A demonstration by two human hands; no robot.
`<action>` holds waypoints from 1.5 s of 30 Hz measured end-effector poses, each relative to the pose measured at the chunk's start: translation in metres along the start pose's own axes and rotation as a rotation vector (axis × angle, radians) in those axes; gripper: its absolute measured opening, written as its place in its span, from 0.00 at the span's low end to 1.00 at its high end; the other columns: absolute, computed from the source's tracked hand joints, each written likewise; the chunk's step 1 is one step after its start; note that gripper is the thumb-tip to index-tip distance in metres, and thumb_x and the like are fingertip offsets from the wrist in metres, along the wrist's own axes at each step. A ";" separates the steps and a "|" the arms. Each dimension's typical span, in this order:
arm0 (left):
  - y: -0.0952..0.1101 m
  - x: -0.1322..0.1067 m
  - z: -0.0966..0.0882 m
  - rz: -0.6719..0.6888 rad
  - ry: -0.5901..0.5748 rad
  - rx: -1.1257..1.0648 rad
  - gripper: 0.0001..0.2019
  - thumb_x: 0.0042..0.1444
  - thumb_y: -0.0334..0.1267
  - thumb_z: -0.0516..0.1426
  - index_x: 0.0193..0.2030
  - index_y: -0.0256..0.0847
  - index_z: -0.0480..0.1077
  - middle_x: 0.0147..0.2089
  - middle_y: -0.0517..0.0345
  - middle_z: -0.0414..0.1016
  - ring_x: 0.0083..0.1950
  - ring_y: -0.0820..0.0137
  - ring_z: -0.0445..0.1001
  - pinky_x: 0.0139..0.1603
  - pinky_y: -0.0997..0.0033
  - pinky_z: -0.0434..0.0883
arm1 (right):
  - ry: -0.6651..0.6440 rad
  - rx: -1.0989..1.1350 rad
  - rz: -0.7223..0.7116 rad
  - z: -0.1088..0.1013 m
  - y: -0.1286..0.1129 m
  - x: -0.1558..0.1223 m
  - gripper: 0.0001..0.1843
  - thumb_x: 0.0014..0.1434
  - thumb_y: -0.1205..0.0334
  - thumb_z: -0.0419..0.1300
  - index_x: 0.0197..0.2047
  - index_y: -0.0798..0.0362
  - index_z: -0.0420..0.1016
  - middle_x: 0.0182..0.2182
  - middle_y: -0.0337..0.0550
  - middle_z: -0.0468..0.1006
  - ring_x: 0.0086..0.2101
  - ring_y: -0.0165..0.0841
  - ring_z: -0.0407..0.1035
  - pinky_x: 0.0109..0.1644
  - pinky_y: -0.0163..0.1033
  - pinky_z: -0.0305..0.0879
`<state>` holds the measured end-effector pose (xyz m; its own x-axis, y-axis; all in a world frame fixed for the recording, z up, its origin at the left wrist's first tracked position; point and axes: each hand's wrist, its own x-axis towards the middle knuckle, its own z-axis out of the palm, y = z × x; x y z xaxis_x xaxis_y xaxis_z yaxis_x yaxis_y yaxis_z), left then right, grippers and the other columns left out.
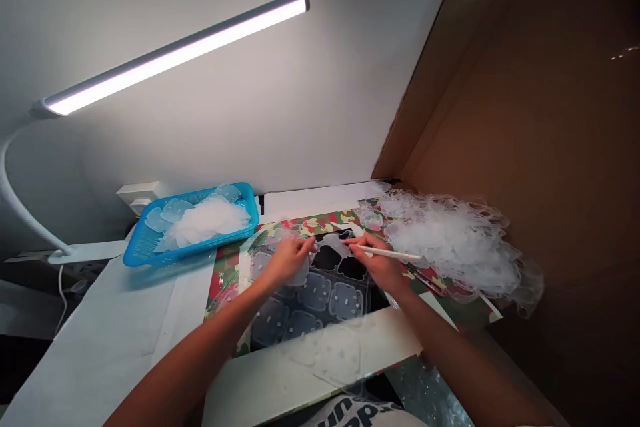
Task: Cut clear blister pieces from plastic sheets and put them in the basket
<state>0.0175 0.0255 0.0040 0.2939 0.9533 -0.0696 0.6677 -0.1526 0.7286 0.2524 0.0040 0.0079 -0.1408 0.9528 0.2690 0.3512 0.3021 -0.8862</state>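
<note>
A clear plastic sheet of moulded pieces point(320, 297) lies over a black mat on a camouflage-patterned cover. My left hand point(289, 257) pinches a clear cut-out piece point(334, 242) at the sheet's far edge, fingers closed on it. My right hand point(377, 259) is closed around a thin white stick point(395, 253) and its fingertips also touch that clear piece. Both hands meet above the dark gaps in the sheet.
A blue basket point(145, 250) holding clear pieces stands at the left. A heap of clear plastic offcuts point(455, 243) lies right of my hands. A brown cardboard wall point(540, 133) stands on the right, and a lit bar lamp point(175, 53) hangs above.
</note>
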 end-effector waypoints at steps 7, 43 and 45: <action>-0.002 0.036 0.012 0.018 -0.110 -0.048 0.20 0.53 0.53 0.58 0.32 0.36 0.79 0.26 0.58 0.76 0.25 0.72 0.69 0.26 0.76 0.60 | -0.222 0.158 0.148 0.014 -0.003 0.016 0.16 0.56 0.51 0.61 0.25 0.52 0.65 0.44 0.46 0.79 0.42 0.37 0.71 0.44 0.40 0.63; -0.029 -0.048 -0.002 0.135 0.188 0.460 0.18 0.58 0.35 0.51 0.54 0.46 0.71 0.59 0.50 0.70 0.38 0.65 0.75 0.34 0.68 0.67 | -0.248 -0.130 -0.214 0.070 0.008 0.031 0.09 0.58 0.61 0.58 0.27 0.51 0.67 0.33 0.41 0.75 0.36 0.34 0.68 0.41 0.39 0.62; -0.030 -0.051 0.005 0.157 0.152 0.631 0.22 0.61 0.35 0.49 0.61 0.49 0.67 0.67 0.49 0.62 0.39 0.63 0.77 0.33 0.65 0.69 | -0.252 -0.147 -0.232 0.078 0.011 0.031 0.09 0.59 0.61 0.58 0.27 0.51 0.67 0.33 0.41 0.74 0.35 0.34 0.68 0.40 0.39 0.62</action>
<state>-0.0143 -0.0195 -0.0175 0.3514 0.9264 0.1352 0.9106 -0.3718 0.1807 0.1797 0.0345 -0.0231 -0.4491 0.8266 0.3392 0.4098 0.5280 -0.7439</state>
